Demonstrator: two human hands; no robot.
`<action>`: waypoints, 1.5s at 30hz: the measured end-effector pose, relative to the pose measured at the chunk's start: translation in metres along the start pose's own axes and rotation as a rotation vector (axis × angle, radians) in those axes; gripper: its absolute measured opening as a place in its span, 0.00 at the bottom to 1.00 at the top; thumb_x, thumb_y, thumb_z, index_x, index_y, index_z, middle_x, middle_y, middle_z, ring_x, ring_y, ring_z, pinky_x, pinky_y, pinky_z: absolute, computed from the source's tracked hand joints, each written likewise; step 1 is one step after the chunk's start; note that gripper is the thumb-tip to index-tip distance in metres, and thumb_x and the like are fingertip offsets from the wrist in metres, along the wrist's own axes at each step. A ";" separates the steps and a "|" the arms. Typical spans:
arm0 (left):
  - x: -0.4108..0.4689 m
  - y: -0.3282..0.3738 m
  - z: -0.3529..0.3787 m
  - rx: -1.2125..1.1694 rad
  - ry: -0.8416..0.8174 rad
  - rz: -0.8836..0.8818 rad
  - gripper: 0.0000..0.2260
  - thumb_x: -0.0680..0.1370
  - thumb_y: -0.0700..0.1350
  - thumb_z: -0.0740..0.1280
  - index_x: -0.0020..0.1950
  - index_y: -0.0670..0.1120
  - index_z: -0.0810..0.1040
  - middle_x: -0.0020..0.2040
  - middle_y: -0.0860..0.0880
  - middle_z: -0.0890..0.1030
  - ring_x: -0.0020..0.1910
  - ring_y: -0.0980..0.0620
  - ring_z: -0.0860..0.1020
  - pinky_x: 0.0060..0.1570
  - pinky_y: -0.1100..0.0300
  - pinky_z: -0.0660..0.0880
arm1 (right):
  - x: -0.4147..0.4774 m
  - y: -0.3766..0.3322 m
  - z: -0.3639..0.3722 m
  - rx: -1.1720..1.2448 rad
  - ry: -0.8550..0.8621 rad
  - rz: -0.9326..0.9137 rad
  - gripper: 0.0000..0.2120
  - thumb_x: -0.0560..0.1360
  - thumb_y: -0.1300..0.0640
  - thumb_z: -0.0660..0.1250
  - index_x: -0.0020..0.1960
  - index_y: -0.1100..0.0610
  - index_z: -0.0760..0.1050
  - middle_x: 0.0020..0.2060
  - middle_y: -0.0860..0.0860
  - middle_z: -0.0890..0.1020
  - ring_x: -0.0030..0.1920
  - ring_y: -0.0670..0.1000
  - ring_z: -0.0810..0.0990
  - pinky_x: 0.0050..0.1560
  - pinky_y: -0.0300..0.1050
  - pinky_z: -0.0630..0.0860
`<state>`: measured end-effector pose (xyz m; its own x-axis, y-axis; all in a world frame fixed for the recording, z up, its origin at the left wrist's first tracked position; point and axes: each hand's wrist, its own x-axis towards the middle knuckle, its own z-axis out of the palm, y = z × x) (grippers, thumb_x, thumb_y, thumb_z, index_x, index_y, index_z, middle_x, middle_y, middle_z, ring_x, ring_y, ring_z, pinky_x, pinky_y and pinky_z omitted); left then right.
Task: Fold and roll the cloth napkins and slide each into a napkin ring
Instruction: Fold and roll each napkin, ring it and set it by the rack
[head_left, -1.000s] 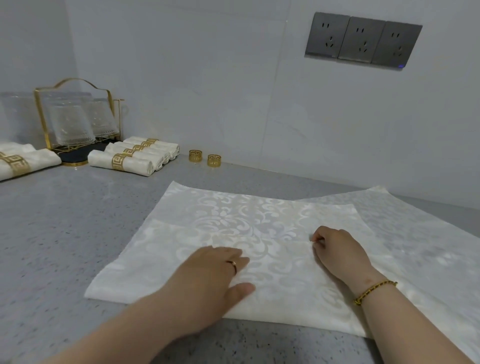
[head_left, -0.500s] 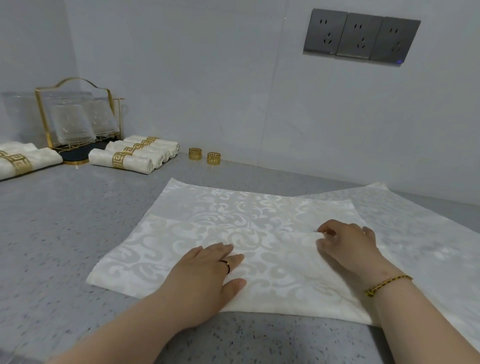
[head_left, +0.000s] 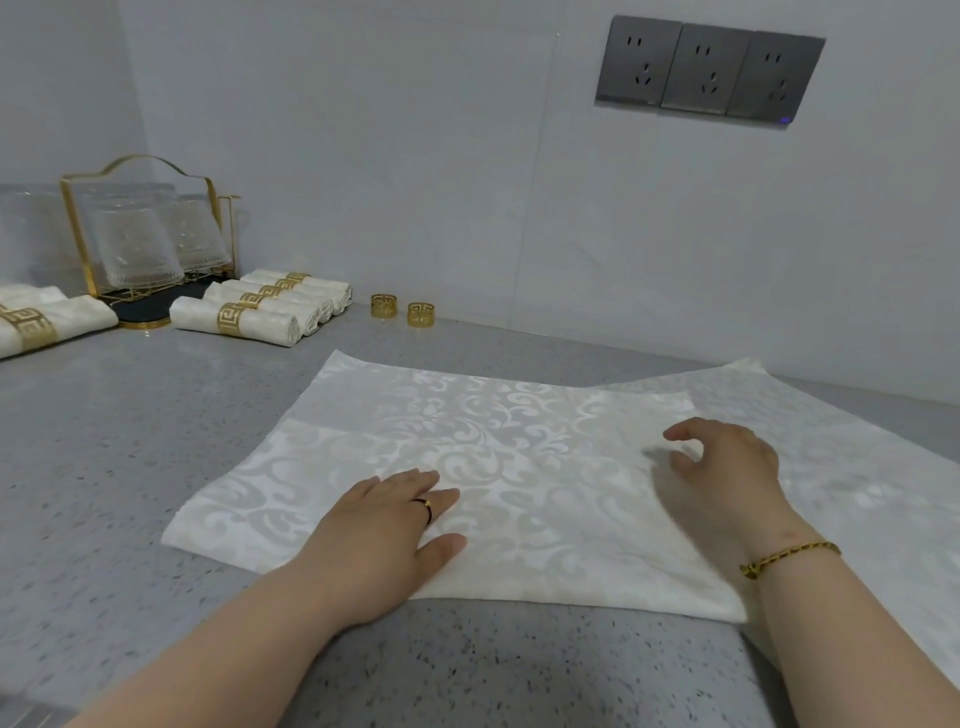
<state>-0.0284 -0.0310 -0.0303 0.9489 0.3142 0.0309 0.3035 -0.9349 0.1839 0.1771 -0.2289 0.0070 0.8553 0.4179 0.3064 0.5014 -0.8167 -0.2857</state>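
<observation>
Grey speckled bench (head_left: 130, 441) meeting a pale wall (head_left: 415, 156) with a triple socket panel (head_left: 709, 70). Bare bench lies open to the left of the folded napkin (head_left: 467, 441) and along its near edge. A second flat napkin (head_left: 857, 467) lies partly under its right side and runs to the frame's right edge. Left hand (head_left: 384, 530) rests flat, fingers together and extended, on the napkin's near edge, gripping nothing. Right hand (head_left: 727, 467) sits on the right part, fingers curled and loosely apart; whether it pinches cloth cannot be told. Far left: glass rack (head_left: 145, 244), a row of rolled napkins (head_left: 260, 312) in gold rings beside it, another ringed roll (head_left: 47, 322) at the frame edge. Two loose napkin rings (head_left: 402, 310) stand near the wall.
</observation>
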 end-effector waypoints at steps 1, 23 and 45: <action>0.000 -0.001 0.000 0.005 0.001 -0.004 0.65 0.41 0.73 0.17 0.74 0.58 0.52 0.76 0.58 0.50 0.74 0.60 0.48 0.69 0.65 0.43 | -0.003 -0.006 -0.001 0.011 -0.024 -0.049 0.13 0.77 0.57 0.60 0.61 0.53 0.73 0.62 0.52 0.75 0.68 0.53 0.65 0.69 0.48 0.57; 0.012 -0.018 -0.008 -0.003 -0.016 -0.120 0.27 0.78 0.62 0.49 0.75 0.54 0.52 0.76 0.52 0.49 0.75 0.55 0.47 0.72 0.58 0.45 | -0.044 -0.073 0.035 -0.091 -0.590 -0.334 0.34 0.75 0.35 0.45 0.75 0.48 0.43 0.75 0.48 0.42 0.75 0.48 0.39 0.72 0.47 0.36; 0.036 -0.030 -0.027 0.014 -0.048 -0.155 0.27 0.79 0.60 0.49 0.75 0.50 0.55 0.76 0.49 0.53 0.74 0.51 0.53 0.69 0.60 0.52 | -0.025 -0.045 0.020 -0.206 -0.598 0.031 0.36 0.75 0.33 0.46 0.75 0.52 0.42 0.75 0.51 0.42 0.75 0.55 0.41 0.71 0.61 0.45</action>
<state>-0.0060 0.0130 -0.0084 0.8937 0.4465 -0.0438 0.4471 -0.8783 0.1692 0.1357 -0.1943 -0.0061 0.8240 0.4946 -0.2766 0.4910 -0.8668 -0.0873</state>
